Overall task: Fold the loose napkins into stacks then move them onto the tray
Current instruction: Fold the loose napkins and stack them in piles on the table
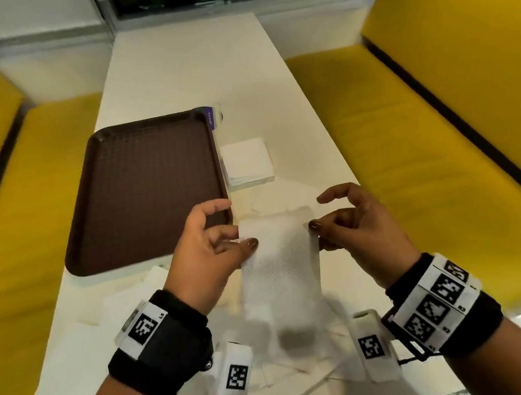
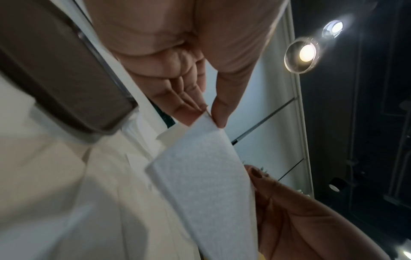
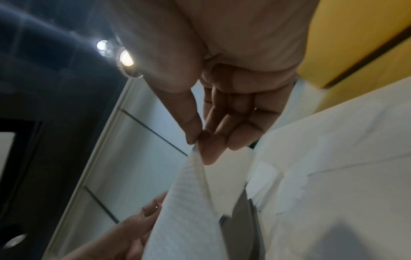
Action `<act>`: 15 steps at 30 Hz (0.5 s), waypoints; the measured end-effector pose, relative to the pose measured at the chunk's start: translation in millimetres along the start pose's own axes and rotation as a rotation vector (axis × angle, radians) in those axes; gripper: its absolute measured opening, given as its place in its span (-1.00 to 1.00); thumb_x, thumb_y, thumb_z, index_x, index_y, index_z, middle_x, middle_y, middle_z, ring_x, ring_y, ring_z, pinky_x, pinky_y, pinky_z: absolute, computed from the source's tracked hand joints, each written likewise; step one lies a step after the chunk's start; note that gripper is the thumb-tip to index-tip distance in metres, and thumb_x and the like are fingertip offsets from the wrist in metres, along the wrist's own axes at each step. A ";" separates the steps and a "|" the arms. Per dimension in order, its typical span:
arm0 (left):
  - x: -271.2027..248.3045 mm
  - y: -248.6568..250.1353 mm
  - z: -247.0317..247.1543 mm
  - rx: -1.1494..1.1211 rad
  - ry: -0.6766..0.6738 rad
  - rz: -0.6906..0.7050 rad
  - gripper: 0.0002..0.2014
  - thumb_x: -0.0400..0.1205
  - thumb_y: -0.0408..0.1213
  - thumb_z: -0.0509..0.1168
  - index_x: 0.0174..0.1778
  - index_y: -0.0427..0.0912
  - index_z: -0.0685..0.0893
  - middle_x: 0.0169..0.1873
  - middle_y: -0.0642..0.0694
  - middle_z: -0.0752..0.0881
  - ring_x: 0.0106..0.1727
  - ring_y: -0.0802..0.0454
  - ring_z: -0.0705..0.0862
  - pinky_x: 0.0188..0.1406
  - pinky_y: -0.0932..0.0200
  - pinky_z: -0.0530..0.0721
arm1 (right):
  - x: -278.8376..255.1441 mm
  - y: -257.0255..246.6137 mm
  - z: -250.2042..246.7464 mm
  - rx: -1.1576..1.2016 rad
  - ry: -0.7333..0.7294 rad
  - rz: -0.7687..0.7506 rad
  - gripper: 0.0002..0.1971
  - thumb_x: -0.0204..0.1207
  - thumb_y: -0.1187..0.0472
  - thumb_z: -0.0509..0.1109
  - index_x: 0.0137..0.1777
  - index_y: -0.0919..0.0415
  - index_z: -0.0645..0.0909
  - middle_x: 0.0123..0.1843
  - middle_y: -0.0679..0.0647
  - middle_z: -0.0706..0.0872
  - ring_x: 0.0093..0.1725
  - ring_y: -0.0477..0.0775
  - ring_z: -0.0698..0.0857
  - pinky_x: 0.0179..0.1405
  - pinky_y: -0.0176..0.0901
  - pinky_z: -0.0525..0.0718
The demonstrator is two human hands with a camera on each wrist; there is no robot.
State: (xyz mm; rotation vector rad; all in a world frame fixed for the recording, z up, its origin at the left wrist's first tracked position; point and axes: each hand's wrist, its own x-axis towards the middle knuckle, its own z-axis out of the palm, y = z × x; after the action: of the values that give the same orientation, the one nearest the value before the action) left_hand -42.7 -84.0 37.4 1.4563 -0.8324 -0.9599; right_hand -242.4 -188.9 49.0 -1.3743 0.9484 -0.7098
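A white embossed napkin hangs in the air above the table, held at both side edges. My left hand pinches its left edge between thumb and fingers; my right hand pinches the right edge. The left wrist view shows the napkin folded double, pinched at its top corner. In the right wrist view the thumb and forefinger nip the napkin. A stack of folded napkins lies right of the dark brown tray, which holds nothing. Loose napkins lie spread under my wrists.
The white table runs away from me between two yellow benches. A small purple-and-white packet sits at the tray's far right corner. More loose napkins lie below the tray at the left.
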 end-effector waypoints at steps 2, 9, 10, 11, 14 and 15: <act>-3.6 4.9 -9.9 0.027 0.020 0.050 -0.61 0.51 -0.55 0.44 0.16 -0.06 0.62 -0.20 -0.08 0.82 -0.18 0.01 0.77 -0.18 0.12 0.73 | 2.1 -6.4 10.3 -0.040 -0.058 -0.055 -0.71 0.46 0.38 0.54 0.13 0.12 0.65 -0.22 0.11 0.80 -0.27 0.04 0.74 -0.19 -0.08 0.72; -14.5 17.5 -34.2 0.141 0.123 0.181 -0.68 0.49 -0.49 0.50 0.02 0.01 0.76 -0.08 -0.31 0.75 -0.11 -0.20 0.73 0.03 -0.01 0.76 | 7.7 -18.3 40.5 -0.248 -0.090 -0.183 -0.81 0.44 0.29 0.58 0.00 0.03 0.79 -0.11 -0.01 0.84 -0.16 0.13 0.80 -0.02 0.26 0.77; -15.8 18.4 -37.6 0.169 0.128 0.191 -0.70 0.50 -0.46 0.51 0.02 0.02 0.76 -0.11 -0.28 0.76 -0.12 -0.20 0.73 0.01 0.02 0.76 | 8.9 -19.0 43.4 -0.266 -0.091 -0.206 -0.87 0.46 0.27 0.57 -0.04 0.05 0.79 -0.13 -0.04 0.84 -0.15 0.06 0.79 -0.01 0.19 0.78; -17.0 19.6 -41.2 0.199 0.137 0.199 -0.73 0.51 -0.42 0.51 0.01 0.04 0.76 -0.15 -0.24 0.76 -0.14 -0.17 0.72 -0.03 0.07 0.76 | 9.7 -20.1 46.4 -0.299 -0.092 -0.233 -0.91 0.47 0.24 0.56 -0.08 0.04 0.79 -0.14 -0.07 0.84 -0.13 -0.03 0.77 -0.02 0.08 0.78; -22.3 25.3 -53.1 0.328 0.187 0.264 -0.86 0.54 -0.27 0.49 -0.09 0.08 0.76 -0.14 -0.07 0.73 -0.13 0.05 0.70 -0.08 0.23 0.70 | 11.1 -26.4 55.7 -0.334 -0.113 -0.257 -1.00 0.50 0.17 0.53 -0.13 0.06 0.77 -0.09 -0.09 0.80 -0.04 -0.16 0.72 -0.06 -0.09 0.74; -23.6 28.0 -55.1 0.358 0.194 0.276 -0.90 0.54 -0.23 0.49 -0.12 0.08 0.75 -0.10 -0.04 0.70 -0.11 0.11 0.68 -0.07 0.28 0.68 | 11.0 -29.1 57.5 -0.318 -0.139 -0.241 -0.96 0.51 0.17 0.51 -0.11 0.12 0.75 -0.07 -0.07 0.79 -0.02 -0.14 0.72 -0.03 -0.09 0.73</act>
State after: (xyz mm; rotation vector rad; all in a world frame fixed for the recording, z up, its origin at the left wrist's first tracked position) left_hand -1.7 -42.7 68.7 1.6527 -1.0649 -0.4691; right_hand -183.6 -173.7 73.3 -1.8166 0.8158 -0.6500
